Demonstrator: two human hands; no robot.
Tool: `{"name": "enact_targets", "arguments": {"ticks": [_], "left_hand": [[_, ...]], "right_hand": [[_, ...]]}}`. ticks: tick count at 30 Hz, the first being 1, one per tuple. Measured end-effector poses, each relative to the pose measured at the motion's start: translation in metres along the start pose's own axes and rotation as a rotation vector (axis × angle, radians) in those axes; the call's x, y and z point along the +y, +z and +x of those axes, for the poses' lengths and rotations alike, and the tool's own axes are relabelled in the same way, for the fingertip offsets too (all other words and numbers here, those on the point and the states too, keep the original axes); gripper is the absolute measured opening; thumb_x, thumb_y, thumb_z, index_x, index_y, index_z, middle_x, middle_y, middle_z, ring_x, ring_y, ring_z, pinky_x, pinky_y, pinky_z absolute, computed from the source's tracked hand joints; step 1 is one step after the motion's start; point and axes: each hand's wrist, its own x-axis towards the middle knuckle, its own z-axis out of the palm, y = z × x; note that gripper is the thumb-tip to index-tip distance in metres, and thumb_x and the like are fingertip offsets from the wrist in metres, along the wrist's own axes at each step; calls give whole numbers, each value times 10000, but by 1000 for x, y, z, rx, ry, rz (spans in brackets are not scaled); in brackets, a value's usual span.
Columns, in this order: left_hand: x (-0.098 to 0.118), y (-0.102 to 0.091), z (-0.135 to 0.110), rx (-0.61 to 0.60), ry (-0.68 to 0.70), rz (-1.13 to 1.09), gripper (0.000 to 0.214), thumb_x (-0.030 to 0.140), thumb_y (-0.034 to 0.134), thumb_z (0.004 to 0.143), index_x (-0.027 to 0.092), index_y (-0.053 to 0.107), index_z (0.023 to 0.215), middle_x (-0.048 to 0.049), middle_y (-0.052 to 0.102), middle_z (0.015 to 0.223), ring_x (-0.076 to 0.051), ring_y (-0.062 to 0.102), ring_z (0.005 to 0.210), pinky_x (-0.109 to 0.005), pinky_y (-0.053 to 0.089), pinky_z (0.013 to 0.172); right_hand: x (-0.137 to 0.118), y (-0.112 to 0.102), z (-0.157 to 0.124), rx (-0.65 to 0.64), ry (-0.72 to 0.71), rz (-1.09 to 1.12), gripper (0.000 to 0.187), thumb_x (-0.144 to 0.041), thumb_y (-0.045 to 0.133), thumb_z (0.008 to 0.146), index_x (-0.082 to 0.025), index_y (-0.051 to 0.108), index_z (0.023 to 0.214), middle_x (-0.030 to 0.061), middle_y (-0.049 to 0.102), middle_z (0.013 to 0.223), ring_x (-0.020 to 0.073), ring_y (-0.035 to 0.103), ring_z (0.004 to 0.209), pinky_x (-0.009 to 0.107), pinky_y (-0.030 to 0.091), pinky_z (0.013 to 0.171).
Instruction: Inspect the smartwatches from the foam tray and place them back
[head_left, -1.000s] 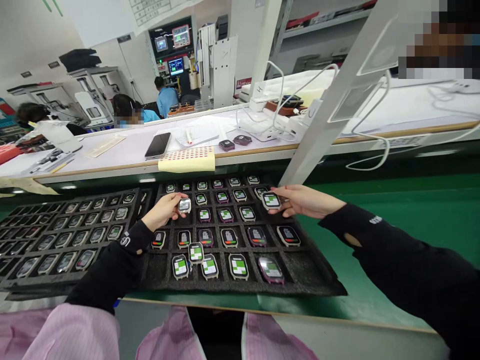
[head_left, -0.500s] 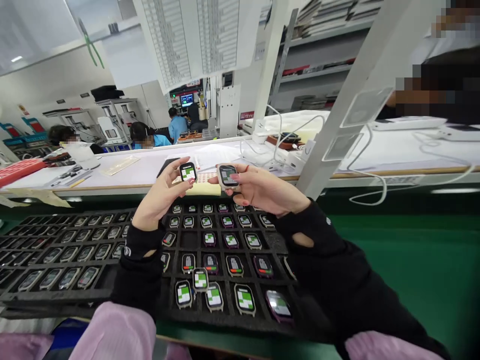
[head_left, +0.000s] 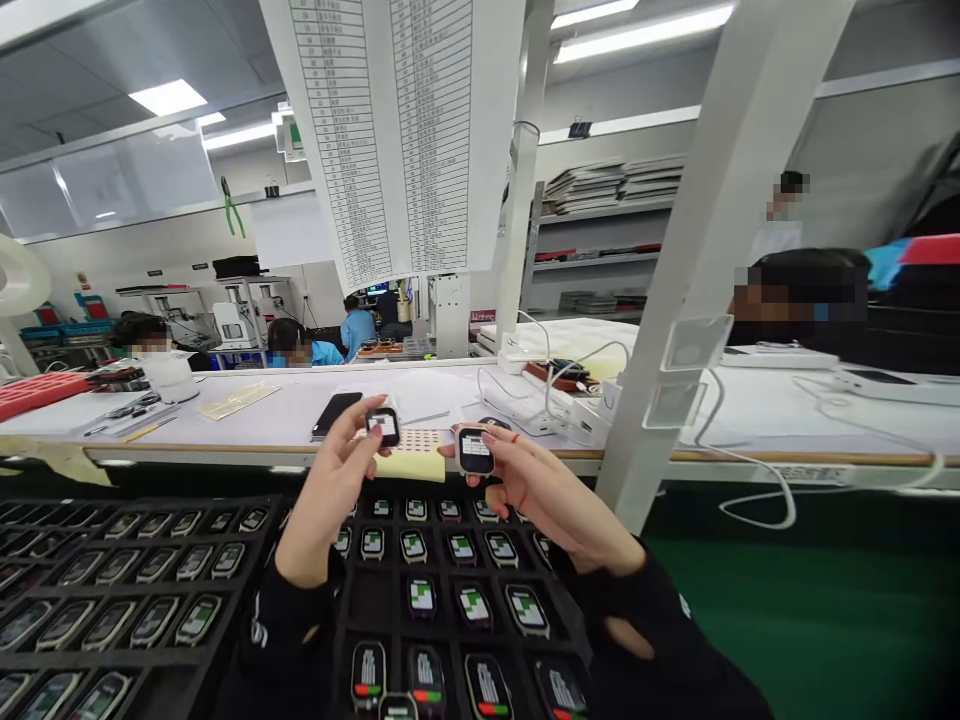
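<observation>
My left hand (head_left: 335, 490) grips a dark smartwatch (head_left: 383, 427) by its edges, the thumb lying over its lit screen. In my right hand (head_left: 551, 482) is a silver-framed smartwatch (head_left: 475, 451), its screen showing white blocks and a fingertip on its upper right corner. Both watches are held up side by side, apart, above a black foam tray (head_left: 371, 598) near the bench's front edge. Several smartwatches lie face up in the tray's slots, such as one with a green and white screen (head_left: 474, 604). Others show text with a red and green bar (head_left: 487, 685).
A second black tray (head_left: 247, 590) of watches is at the left. Behind my hands, a white bench (head_left: 247, 420) bears a dark phone (head_left: 339, 414), a yellow pad with a dotted sheet (head_left: 409, 466) and white cables (head_left: 551, 375). A slanted white post (head_left: 675, 330) rises at right; people sit beyond.
My view has tilted up, so hands and trays appear lower. The left thumb has moved onto its watch's screen. The right-hand watch's screen now shows brighter white blocks.
</observation>
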Motion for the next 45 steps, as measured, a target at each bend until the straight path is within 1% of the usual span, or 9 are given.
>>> {"name": "enact_targets", "arguments": {"ticks": [5, 9, 15, 19, 25, 32, 37, 42, 45], "left_hand": [[-9, 26, -5, -71, 17, -56, 400, 311, 621, 882, 311, 614, 1282, -46, 629, 1102, -140, 580, 780, -259, 502, 675], [-8, 35, -8, -84, 12, -66, 383, 282, 628, 877, 326, 635, 1258, -25, 655, 1092, -135, 594, 789, -268, 522, 733], [-7, 41, -6, -104, -18, -16, 333, 324, 607, 902, 292, 659, 1229, -29, 670, 978, -130, 579, 700, -257, 506, 642], [-11, 43, -4, -67, -22, -35, 265, 358, 609, 914, 284, 695, 1154, -17, 649, 905, -107, 517, 633, -230, 484, 573], [-10, 42, -4, -91, -8, -71, 244, 312, 595, 920, 279, 692, 1141, -1, 627, 858, -89, 510, 645, -180, 426, 513], [-11, 44, -4, -112, 14, -140, 227, 269, 648, 904, 282, 687, 1127, -2, 661, 1025, -67, 566, 713, -145, 417, 512], [-10, 43, -6, -77, 27, -124, 182, 280, 668, 905, 287, 697, 1085, 14, 677, 1023, -53, 554, 696, -147, 447, 563], [-9, 40, -7, -76, 41, -115, 206, 285, 673, 907, 300, 693, 1111, 18, 681, 1028, -62, 575, 734, -156, 485, 649], [-8, 36, -7, -73, 49, -119, 231, 298, 682, 905, 320, 686, 1135, 18, 684, 1028, -72, 583, 765, -165, 508, 706]], "right_hand": [[11, -3, 9, -6, -13, -50, 388, -448, 738, 826, -222, 632, 1123, 107, 705, 1059, 166, 582, 716, 192, 404, 414], [13, -2, 12, 21, -45, -109, 434, -490, 752, 811, -217, 633, 1127, 86, 704, 998, 145, 554, 679, 178, 384, 396], [13, -1, 13, 107, -67, -170, 480, -552, 787, 747, -199, 648, 1042, 54, 685, 872, 105, 507, 543, 185, 311, 360], [13, -2, 12, 124, -65, -176, 466, -557, 762, 765, -194, 655, 1038, 35, 645, 815, 103, 517, 533, 180, 307, 361], [10, -2, 8, 48, -100, -112, 362, -482, 715, 822, -201, 672, 1045, 37, 611, 843, 149, 567, 681, 181, 405, 395], [12, -2, 10, 10, -77, -194, 419, -496, 704, 855, -192, 656, 1139, 18, 599, 780, 107, 501, 575, 185, 413, 414], [8, -3, 9, -21, -65, -83, 417, -455, 737, 838, -198, 673, 1160, 46, 607, 885, 144, 555, 709, 178, 439, 415], [1, -8, 3, -101, 9, 117, 465, -391, 705, 889, -285, 616, 1332, 67, 643, 1037, 144, 571, 787, 166, 467, 467], [-5, -5, -7, -128, -76, 100, 421, -407, 681, 925, -362, 620, 1339, 47, 663, 1049, 96, 535, 673, 159, 469, 492]]}}
